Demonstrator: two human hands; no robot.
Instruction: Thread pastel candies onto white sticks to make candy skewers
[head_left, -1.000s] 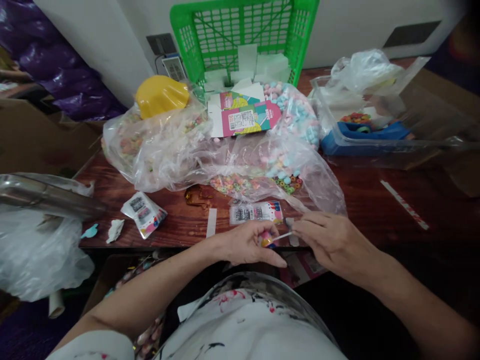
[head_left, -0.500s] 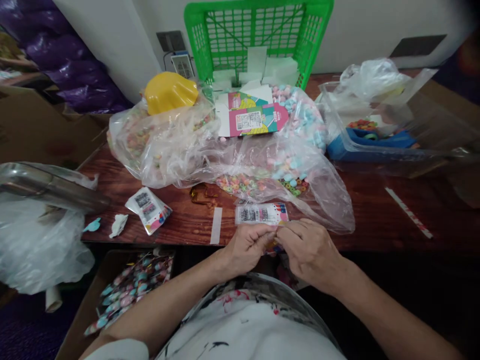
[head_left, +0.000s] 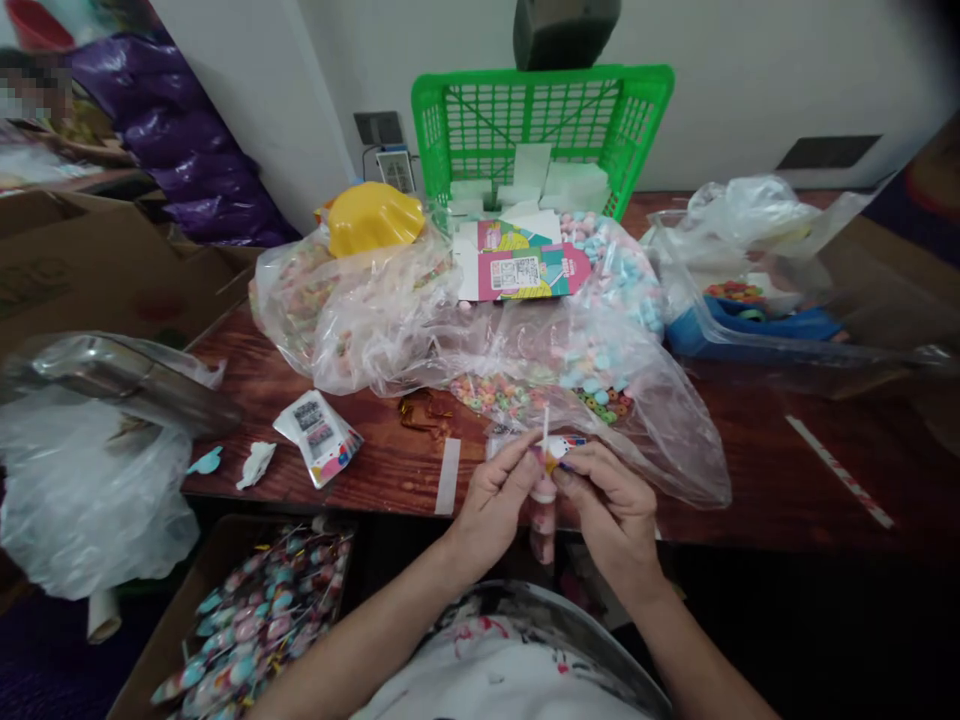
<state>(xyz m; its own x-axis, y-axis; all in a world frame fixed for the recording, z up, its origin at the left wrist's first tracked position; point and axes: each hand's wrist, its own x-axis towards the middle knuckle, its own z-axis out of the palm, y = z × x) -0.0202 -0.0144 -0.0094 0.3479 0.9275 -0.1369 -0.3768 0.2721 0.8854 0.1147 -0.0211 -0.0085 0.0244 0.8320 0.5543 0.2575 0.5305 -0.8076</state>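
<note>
My left hand (head_left: 491,505) pinches the neck of a bagged candy skewer (head_left: 543,530) at the table's front edge. Its white stick (head_left: 546,425) points up, and the pinkish candy hangs below the fingers. My right hand (head_left: 619,510) is closed at the same neck, with fingertips on a bit of gold tie (head_left: 551,464). Behind the hands lie printed bags (head_left: 574,441), mostly covered. More gold ties (head_left: 424,410) rest on the table, left of a white strip (head_left: 448,477). A stack of printed bags (head_left: 319,440) sits further left.
Clear sacks of colourful candy (head_left: 517,340) spread across the table before a green basket (head_left: 540,110). To the right stands a clear bin (head_left: 757,350); to the left, a metal flask (head_left: 142,385). Below, a carton holds several finished-looking candy skewers (head_left: 255,620). A person is partly visible far left.
The candy skewer, mostly hidden by my hands before, now shows upright with its stick up. My hands have turned around its neck. The camera view has tilted upward.
</note>
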